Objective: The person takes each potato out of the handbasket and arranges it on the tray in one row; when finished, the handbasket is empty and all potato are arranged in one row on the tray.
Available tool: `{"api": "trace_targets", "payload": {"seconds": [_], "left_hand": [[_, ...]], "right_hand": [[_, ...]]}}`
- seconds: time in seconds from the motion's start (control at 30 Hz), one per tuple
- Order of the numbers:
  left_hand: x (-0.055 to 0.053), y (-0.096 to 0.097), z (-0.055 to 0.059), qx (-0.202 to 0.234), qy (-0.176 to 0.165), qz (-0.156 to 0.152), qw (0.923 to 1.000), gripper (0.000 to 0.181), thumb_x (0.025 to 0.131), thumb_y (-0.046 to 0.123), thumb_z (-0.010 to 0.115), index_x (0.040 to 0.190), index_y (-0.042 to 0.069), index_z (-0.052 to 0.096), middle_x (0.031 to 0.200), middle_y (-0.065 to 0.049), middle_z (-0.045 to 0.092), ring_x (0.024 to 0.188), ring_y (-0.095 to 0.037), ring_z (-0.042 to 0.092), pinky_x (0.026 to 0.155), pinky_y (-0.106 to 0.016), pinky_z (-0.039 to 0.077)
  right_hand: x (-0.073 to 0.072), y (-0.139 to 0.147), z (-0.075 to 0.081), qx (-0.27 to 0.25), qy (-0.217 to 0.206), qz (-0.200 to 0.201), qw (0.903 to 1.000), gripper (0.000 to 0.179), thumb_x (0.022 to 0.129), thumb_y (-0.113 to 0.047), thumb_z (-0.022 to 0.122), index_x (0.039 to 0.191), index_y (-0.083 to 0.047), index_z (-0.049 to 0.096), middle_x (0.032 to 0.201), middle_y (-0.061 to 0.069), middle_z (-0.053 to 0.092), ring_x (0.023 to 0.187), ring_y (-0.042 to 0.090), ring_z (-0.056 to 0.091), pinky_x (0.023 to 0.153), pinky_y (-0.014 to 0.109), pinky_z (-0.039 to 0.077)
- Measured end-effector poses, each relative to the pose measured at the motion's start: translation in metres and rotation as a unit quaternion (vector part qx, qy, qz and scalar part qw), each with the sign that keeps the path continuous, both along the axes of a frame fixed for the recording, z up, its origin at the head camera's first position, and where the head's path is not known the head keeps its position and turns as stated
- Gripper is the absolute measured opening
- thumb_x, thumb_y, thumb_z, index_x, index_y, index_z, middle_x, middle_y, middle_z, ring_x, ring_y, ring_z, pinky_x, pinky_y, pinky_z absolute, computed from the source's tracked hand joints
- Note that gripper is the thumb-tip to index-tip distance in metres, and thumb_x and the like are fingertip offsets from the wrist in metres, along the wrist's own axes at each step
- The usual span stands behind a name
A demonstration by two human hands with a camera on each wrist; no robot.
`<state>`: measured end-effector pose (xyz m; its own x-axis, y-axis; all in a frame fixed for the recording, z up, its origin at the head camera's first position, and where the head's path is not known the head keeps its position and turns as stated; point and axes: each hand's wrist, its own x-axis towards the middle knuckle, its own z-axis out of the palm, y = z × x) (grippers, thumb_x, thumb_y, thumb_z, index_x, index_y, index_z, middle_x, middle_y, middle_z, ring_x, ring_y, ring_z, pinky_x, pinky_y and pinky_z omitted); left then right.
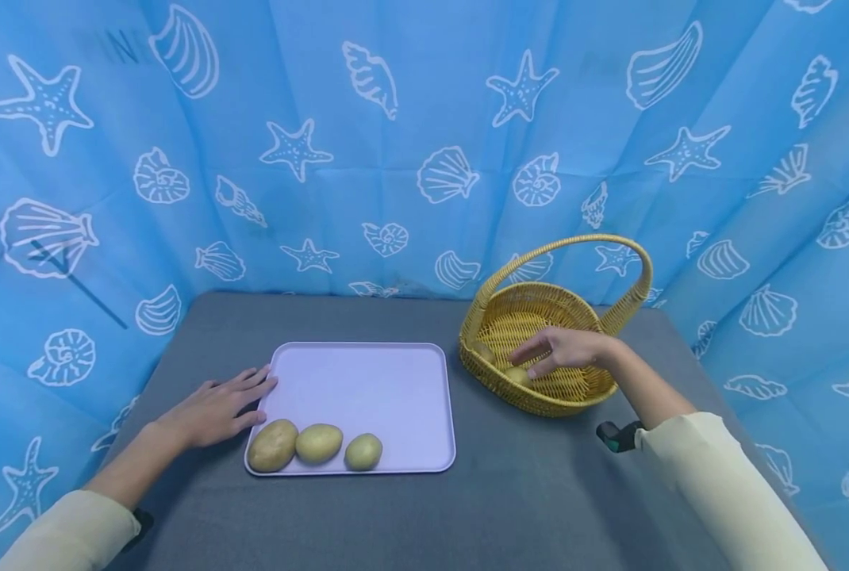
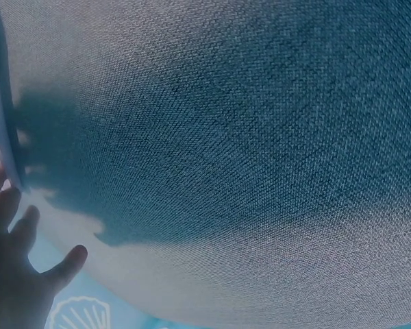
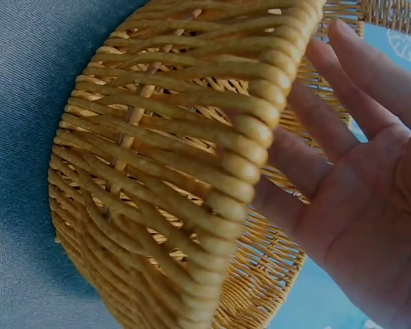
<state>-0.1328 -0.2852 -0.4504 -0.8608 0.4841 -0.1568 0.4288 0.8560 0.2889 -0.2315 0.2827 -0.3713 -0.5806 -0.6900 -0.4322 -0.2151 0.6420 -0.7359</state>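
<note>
My left hand (image 1: pixel 228 406) lies spread at the left edge of a pale lilac tray (image 1: pixel 396 396), its fingertips over the rim. Along the tray's near side sit three potatoes: a large one (image 1: pixel 273 446), a middle one (image 1: pixel 319 443) and a smaller one (image 1: pixel 363 452). Fingers extended, my right hand (image 1: pixel 570 349) reaches down into a yellow wicker basket (image 1: pixel 539 403). Two potatoes lie inside on its left, one (image 1: pixel 517 376) right at my fingertips and another (image 1: pixel 483 351) by the wall. In the right wrist view the basket's rim (image 3: pixel 243 161) hides the ends of my fingers.
The basket's tall arched handle (image 1: pixel 560 240) rises above my right hand. A grey cloth (image 1: pixel 367 519) covers the table. Behind it and at both sides hangs a blue curtain (image 1: pixel 396 135) printed with shells and starfish.
</note>
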Motion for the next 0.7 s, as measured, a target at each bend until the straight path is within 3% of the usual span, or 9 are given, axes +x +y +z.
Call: {"api": "trace_targets", "payload": {"seconds": [0.1,0.23,0.37,0.5,0.7], "left_hand": [[-0.001,-0.001,-0.001,-0.001,0.002,-0.001,1.0,0.065,0.1,0.047,0.054,0.151,0.007,0.042,0.157,-0.022,0.034,0.142,-0.049,0.029,0.101,-0.079,0.023],[-0.001,-0.001,-0.001,-0.002,0.002,0.002,1.0,0.065,0.1,0.046,0.054,0.151,0.008,0.042,0.157,-0.022,0.034,0.143,-0.048,0.029,0.102,-0.078,0.023],[-0.001,-0.001,-0.001,0.0,0.008,-0.001,1.0,0.064,0.1,0.044,0.056,0.15,0.007,0.043,0.156,-0.022,0.035,0.142,-0.049,0.03,0.101,-0.079,0.023],[-0.001,-0.001,-0.001,0.0,0.012,-0.005,0.9999,0.064,0.1,0.045,0.056,0.15,0.007,0.044,0.155,-0.023,0.036,0.141,-0.049,0.031,0.1,-0.079,0.025],[0.0,0.0,0.001,0.005,0.003,0.0,1.0,0.064,0.1,0.044,0.056,0.15,0.007,0.043,0.156,-0.023,0.035,0.142,-0.049,0.03,0.102,-0.078,0.024]], "right_hand": [[-0.001,0.0,-0.001,0.026,-0.014,0.005,0.9995,0.046,0.096,-0.014,0.066,0.138,0.001,0.056,0.145,0.02,0.052,0.138,0.042,0.042,0.11,0.055,0.036],[-0.003,-0.003,-0.003,0.046,-0.041,-0.008,0.9981,0.045,0.095,-0.016,0.068,0.137,-0.003,0.059,0.145,0.02,0.052,0.135,0.04,0.046,0.102,0.049,0.047],[-0.006,-0.009,-0.005,0.06,-0.065,-0.027,0.9957,0.046,0.093,-0.013,0.069,0.136,-0.002,0.059,0.142,0.022,0.053,0.117,0.033,0.06,0.091,0.049,0.054],[-0.007,-0.014,-0.006,0.069,-0.067,-0.032,0.9949,0.045,0.092,-0.01,0.07,0.135,0.001,0.059,0.139,0.024,0.055,0.102,0.024,0.066,0.088,0.05,0.055],[-0.01,-0.016,-0.009,0.065,-0.044,-0.022,0.9967,0.041,0.089,-0.005,0.071,0.128,0.004,0.063,0.134,0.026,0.059,0.102,0.022,0.069,0.088,0.044,0.057]]}}
